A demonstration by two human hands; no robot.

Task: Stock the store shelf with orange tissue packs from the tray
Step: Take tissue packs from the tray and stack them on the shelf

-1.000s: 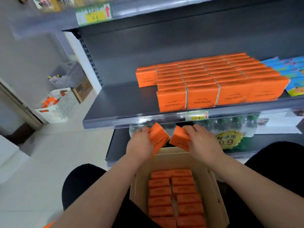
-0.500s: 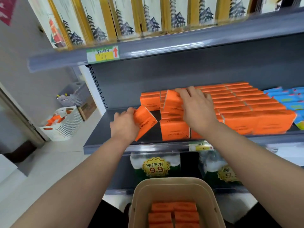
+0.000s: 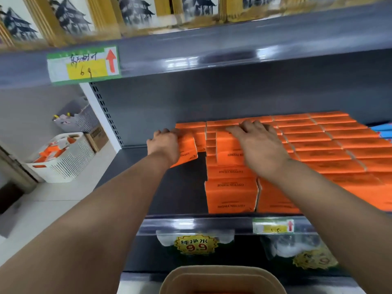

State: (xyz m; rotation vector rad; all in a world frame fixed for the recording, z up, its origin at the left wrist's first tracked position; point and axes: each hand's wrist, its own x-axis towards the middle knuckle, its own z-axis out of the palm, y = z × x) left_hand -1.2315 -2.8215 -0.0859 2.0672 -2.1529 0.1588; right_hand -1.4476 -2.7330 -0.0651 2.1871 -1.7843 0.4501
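An orange rectangular tissue pack (image 3: pixel 186 151), tilted, is gripped by the left hand (image 3: pixel 164 145) at the rows' left end on the grey metal shelf (image 3: pixel 182 187). The stacked orange packs (image 3: pixel 231 187) are touched by the flat, outspread right hand (image 3: pixel 258 145).

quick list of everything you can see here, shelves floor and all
middle shelf: one, grey, centre
orange tissue packs: many, orange, rows on the middle shelf
loose pack: one, orange, gripped at the rows' left end
tray: one, beige, bottom centre
price tags: two, green and yellow, shelf edges
water packs: two, clear with yellow stickers, lower shelf
pagoda boxes: several, gold-edged, top shelf
blue packs: a few, blue, right edge
white basket: one, white, floor left
grey basket: one, grey, behind it
left hand: grips the loose pack
right hand: flat on the rows
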